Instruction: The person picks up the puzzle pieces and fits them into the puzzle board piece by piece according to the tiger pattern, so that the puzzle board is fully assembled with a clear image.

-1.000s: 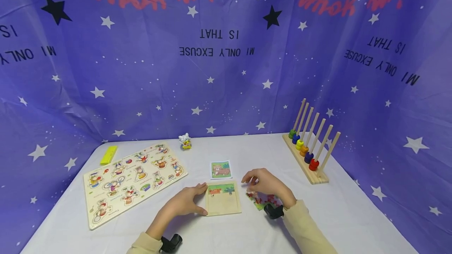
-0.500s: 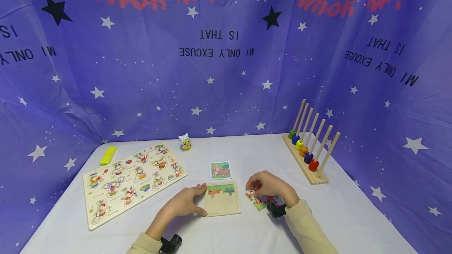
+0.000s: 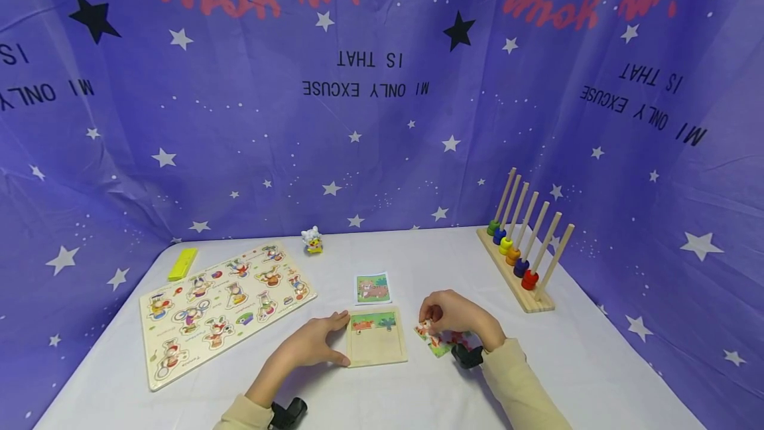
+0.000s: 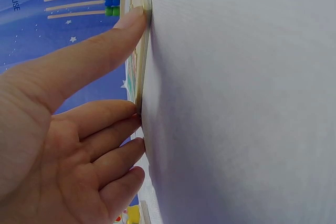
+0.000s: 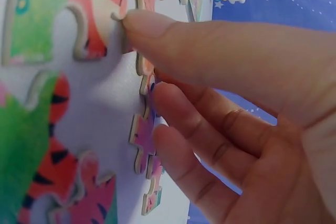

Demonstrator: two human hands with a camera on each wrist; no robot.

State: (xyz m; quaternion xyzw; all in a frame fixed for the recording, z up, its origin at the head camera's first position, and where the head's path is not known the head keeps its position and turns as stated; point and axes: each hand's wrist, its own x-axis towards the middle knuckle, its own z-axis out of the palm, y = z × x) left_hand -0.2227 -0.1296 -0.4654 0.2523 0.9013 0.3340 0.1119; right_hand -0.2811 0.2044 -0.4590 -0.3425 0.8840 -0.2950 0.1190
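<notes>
Touching the wooden tray (image 3: 377, 349) at its nine o'clock edge, my left hand (image 3: 313, 339) was spread, holding nothing. My right hand (image 3: 456, 316), half curled, had its thumb against loose puzzle pieces (image 3: 439, 350) at three o'clock; whether it pinched one, I couldn't tell. With only the tray's twelve o'clock strip filled, I judged I was choosing a piece; next called for lifting one matching the picture card (image 3: 373, 288).
</notes>
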